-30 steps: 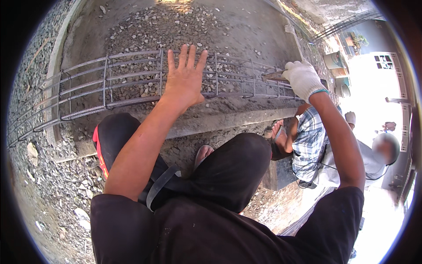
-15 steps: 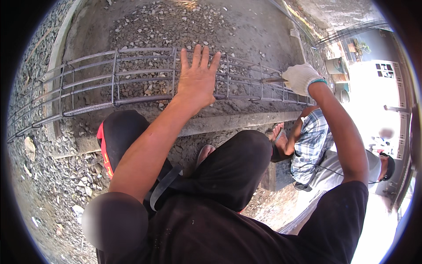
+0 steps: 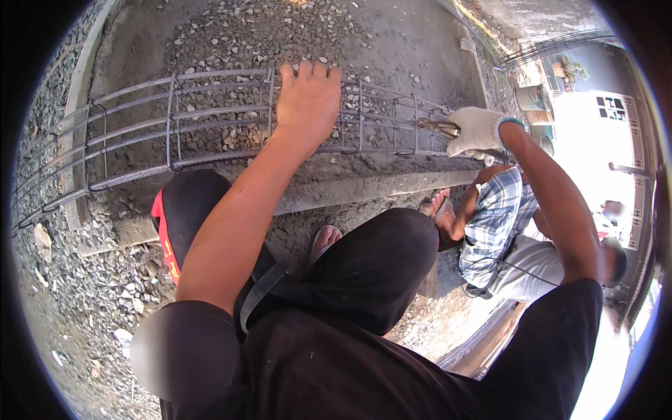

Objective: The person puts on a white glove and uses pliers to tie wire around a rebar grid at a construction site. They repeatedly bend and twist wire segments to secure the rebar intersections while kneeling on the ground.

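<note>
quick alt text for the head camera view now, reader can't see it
A bare left hand curls over a long grey steel-bar cage above grey gravel; the right hand, in a white knit glove, holds a metal pliers-like tool there. Another person in plaid and grey is at right.

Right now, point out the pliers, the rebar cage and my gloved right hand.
Pliers (image 3: 437,125): head view, on the metal part showing beyond the glove.
Rebar cage (image 3: 271,105): head view, on an upright tie crossing the long bars.
Gloved right hand (image 3: 479,131): head view, on the back of the white glove.
</note>
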`<state>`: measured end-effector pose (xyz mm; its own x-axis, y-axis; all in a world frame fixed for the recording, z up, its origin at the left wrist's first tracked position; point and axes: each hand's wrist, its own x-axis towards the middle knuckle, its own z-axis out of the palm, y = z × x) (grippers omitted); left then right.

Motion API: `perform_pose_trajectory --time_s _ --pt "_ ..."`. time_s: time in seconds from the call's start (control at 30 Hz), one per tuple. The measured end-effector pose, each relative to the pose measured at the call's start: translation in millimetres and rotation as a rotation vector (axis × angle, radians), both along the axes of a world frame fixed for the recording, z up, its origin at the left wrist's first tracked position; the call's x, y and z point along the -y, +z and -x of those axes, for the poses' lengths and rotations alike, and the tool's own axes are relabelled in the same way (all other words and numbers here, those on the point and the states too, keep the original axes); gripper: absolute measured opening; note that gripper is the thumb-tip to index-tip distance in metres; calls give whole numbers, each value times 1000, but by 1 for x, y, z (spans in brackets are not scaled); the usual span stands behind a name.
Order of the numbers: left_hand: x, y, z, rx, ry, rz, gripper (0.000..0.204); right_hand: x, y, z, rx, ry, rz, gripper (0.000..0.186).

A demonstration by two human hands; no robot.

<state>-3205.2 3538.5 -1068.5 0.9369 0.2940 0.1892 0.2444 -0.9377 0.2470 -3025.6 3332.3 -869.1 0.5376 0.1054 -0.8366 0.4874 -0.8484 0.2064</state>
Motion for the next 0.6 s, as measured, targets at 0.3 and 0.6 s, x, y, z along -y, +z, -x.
perform_pose_trajectory --time_s 0.3,0.6 --pt "0 -6 -3 53 2 53 46 46 -29 17 379 615 -24 28" --pt "-1 -5 -8 81 5 45 42 31 6 2 636 1408 -152 26"
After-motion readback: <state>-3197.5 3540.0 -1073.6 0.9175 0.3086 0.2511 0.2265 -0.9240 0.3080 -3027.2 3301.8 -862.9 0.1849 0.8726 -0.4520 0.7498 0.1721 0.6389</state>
